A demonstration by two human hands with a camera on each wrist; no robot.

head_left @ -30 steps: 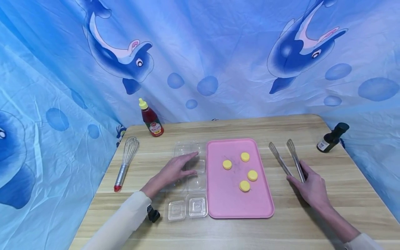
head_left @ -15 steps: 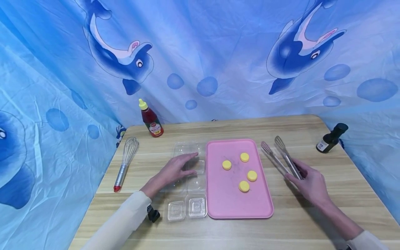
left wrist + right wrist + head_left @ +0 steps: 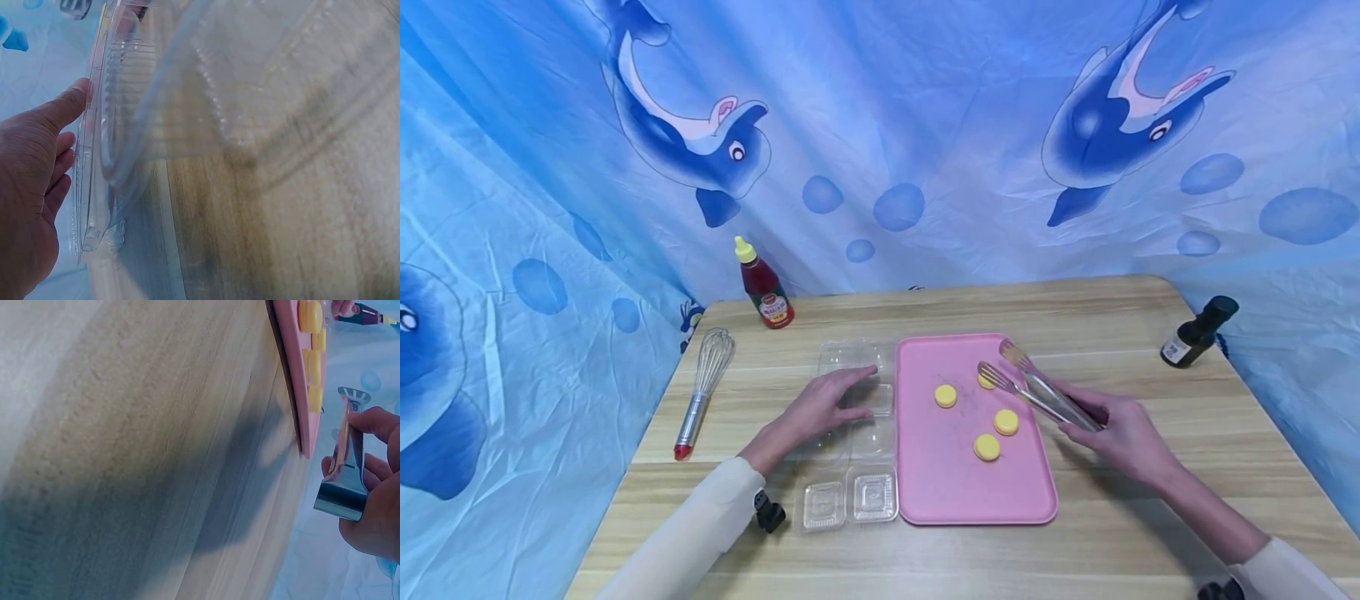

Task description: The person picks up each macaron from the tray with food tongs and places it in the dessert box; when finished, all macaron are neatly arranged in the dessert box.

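Note:
My right hand [image 3: 1126, 437] grips metal tongs [image 3: 1051, 398] near their joined end. Their slotted tips are apart, over the upper right of a pink tray [image 3: 951, 492], around a yellow macaron [image 3: 984, 382] that they partly cover. Whether they touch it, I cannot tell. Three other macarons are on the tray, one being the lowest macaron [image 3: 987, 447]. My left hand [image 3: 812, 412] lies with fingers extended over clear plastic boxes [image 3: 824, 504] left of the tray. In the left wrist view, its thumb is at the rim of a clear box [image 3: 128, 125].
A whisk [image 3: 703, 387] with a red-tipped handle lies at the left of the wooden table [image 3: 970, 562]. Behind it stands a red sauce bottle [image 3: 765, 287] with a yellow cap. A dark bottle [image 3: 1197, 332] is near the right edge. A dolphin-print curtain [image 3: 917, 108] hangs behind.
My right hand has carried the tongs leftward from the bare table beside the tray to over the upper right macaron. My left hand has stayed over the clear boxes.

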